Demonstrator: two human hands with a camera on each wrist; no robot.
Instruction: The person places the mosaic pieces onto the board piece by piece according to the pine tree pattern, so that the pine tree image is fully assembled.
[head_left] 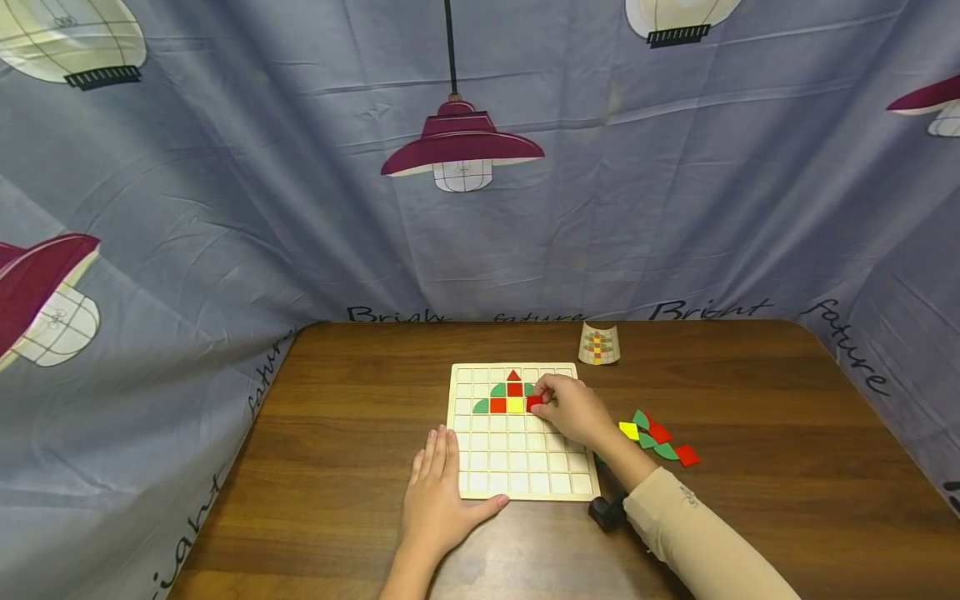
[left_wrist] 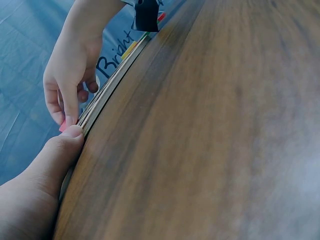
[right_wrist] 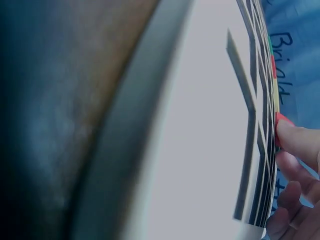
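A pale wooden grid board (head_left: 495,460) lies on the table, with red, green and yellow tiles set in its upper cells. My right hand (head_left: 573,410) pinches a red square tile (head_left: 534,402) between thumb and fingers, at the cell right of the yellow tile (head_left: 515,405). In the right wrist view the same red tile (right_wrist: 281,121) shows under the fingertips (right_wrist: 289,131). My left hand (head_left: 438,500) rests at the board's lower left corner, fingers straight along the left edge and thumb (left_wrist: 62,145) against the near edge.
Right of the board lie several loose tiles (head_left: 660,433), red, green and yellow. A small curved pattern card (head_left: 599,345) stands behind the board's right corner. The wooden table (head_left: 360,417) meets a blue-grey printed curtain (head_left: 637,217). A black device (head_left: 607,513) is on the right wrist.
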